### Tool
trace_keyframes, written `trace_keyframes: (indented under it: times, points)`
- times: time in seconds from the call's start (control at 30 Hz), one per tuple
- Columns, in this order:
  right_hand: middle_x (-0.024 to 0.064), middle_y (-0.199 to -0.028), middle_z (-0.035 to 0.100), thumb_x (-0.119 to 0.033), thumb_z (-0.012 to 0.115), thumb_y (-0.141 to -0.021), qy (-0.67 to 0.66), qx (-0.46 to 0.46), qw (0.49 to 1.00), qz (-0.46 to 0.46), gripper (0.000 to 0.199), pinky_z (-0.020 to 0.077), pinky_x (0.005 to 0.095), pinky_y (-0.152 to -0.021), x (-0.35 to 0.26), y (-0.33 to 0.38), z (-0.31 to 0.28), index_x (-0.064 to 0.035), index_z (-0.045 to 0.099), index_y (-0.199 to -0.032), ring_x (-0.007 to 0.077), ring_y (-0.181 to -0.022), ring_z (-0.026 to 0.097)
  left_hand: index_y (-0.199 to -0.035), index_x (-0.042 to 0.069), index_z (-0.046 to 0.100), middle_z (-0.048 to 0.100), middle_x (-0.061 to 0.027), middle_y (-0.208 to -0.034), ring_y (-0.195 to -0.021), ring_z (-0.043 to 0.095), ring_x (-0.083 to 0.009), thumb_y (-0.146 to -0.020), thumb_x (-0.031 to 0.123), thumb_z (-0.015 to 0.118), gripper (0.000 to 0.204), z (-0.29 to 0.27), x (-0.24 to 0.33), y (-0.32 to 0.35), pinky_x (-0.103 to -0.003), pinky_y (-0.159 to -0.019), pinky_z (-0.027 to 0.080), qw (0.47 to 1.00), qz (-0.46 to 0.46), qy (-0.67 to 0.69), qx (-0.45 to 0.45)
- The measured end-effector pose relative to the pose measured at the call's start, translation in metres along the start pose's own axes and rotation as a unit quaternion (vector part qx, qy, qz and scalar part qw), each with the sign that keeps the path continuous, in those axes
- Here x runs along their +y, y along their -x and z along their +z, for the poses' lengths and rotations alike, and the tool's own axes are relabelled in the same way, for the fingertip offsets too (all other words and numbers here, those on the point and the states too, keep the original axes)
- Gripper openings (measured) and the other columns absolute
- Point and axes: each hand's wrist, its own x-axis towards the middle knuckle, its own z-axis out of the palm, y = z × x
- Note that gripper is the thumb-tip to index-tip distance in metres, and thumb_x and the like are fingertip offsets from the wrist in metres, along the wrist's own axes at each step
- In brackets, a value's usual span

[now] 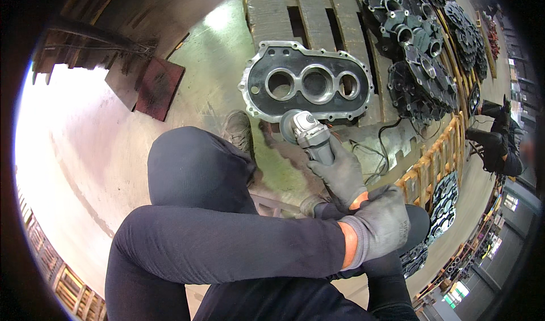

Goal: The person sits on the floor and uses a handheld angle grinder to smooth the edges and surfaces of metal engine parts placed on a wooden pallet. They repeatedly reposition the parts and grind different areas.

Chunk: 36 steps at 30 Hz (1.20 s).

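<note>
Right grip (342,176): gray-gloved, wrapped around the angle grinder (319,142)
Left grip (381,224): curled at the right sleeve (372,194); cannot tell whether pinching
Grinder head (308,123): silvery, just beyond right grip
Cover casting (297,86): scalloped metal, three round bores, farther beyond

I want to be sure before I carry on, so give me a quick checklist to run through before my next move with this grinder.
1. Right hand gripping the grinder: ok, it holds the body.
2. Left hand on the grinder: not ok, it is near the right wrist.
3. Both hands gloved: ok.
4. Disc clear of the metal casting: cannot tell, they meet in this view.
5. Disc stopped: cannot tell from this still picture.
6. Cord away from the disc: ok, its visible loops lie to the right.
</note>
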Motion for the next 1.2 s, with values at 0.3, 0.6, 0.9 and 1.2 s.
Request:
trace_keyframes:
  times: [0.3, 0.6, 0.9, 1.2]
  points:
    - [0.0236, -0.117, 0.079, -0.031, 0.088, -0.081, -0.043, 0.022, 0.996, 0.070, 0.077, 0.0586, 0.0470, -0.095, 0.021, 0.006, -0.033, -0.0101, 0.061, -0.150, 0.0386, -0.110, 0.078, -0.084, 0.010, 0.078, 0.070, -0.0076, -0.079, -0.073, 0.067, -0.0275, -0.081, 0.021, 0.070, 0.015, 0.026, -0.002, -0.013, -0.042, -0.069, 0.049, 0.996, 0.002, -0.062, 0.071]
    - [0.0240, -0.115, 0.079, -0.037, 0.089, -0.080, -0.047, 0.082, 0.991, 0.096, 0.078, 0.0589, 0.0472, -0.094, 0.068, 0.004, -0.051, -0.0072, 0.063, -0.147, 0.0383, -0.106, 0.078, -0.086, 0.008, 0.078, 0.071, -0.0097, -0.080, -0.073, 0.067, -0.0291, -0.083, 0.020, 0.069, 0.015, 0.030, -0.004, -0.034, -0.043, -0.070, 0.049, 0.994, 0.023, -0.051, 0.090]
    - [0.0236, -0.112, 0.079, -0.042, 0.088, -0.080, -0.033, 0.135, 0.983, 0.121, 0.078, 0.0584, 0.0470, -0.093, 0.101, -0.010, -0.070, -0.0043, 0.065, -0.144, 0.0390, -0.102, 0.078, -0.081, 0.012, 0.081, 0.073, -0.0073, -0.075, -0.070, 0.069, -0.0292, -0.080, 0.019, 0.070, 0.013, 0.031, -0.004, -0.054, -0.044, -0.067, 0.050, 0.996, 0.059, -0.010, 0.074]
    - [0.0231, -0.118, 0.079, -0.041, 0.087, -0.083, -0.034, 0.163, 0.980, 0.111, 0.067, 0.0573, 0.0478, -0.096, 0.119, -0.046, -0.088, -0.0057, 0.069, -0.136, 0.0407, -0.108, 0.076, -0.080, 0.006, 0.076, 0.068, -0.0093, -0.074, -0.071, 0.067, -0.0314, -0.081, 0.017, 0.069, 0.013, 0.052, -0.008, -0.055, -0.051, -0.069, 0.051, 0.982, 0.040, 0.048, 0.179]
